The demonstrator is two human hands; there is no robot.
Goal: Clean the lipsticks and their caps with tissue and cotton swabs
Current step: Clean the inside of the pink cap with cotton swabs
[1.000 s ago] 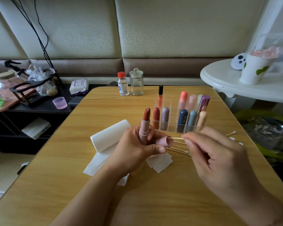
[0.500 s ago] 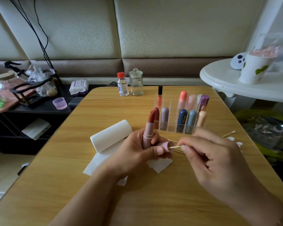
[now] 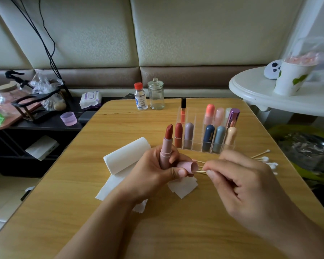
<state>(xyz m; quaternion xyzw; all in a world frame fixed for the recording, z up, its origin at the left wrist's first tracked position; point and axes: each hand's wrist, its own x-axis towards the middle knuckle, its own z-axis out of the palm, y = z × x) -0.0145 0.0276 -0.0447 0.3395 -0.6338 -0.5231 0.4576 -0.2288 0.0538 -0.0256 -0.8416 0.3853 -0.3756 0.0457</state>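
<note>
Wooden table [image 3: 120, 128] before padded wall [image 3: 195, 34], perhaps a sofa back.

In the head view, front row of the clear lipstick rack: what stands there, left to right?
Uncapped red lipstick → mauve capped lipstick → dark blue capped lipstick → grey-blue capped lipstick → peach capped lipstick, all upright in the rack.

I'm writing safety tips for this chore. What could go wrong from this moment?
The left hand holds both the uncapped lipstick and its pink cap; the exposed bullet could smear on a finger or slip out. The cotton swab pinched by the right hand might snap inside the cap.
</note>
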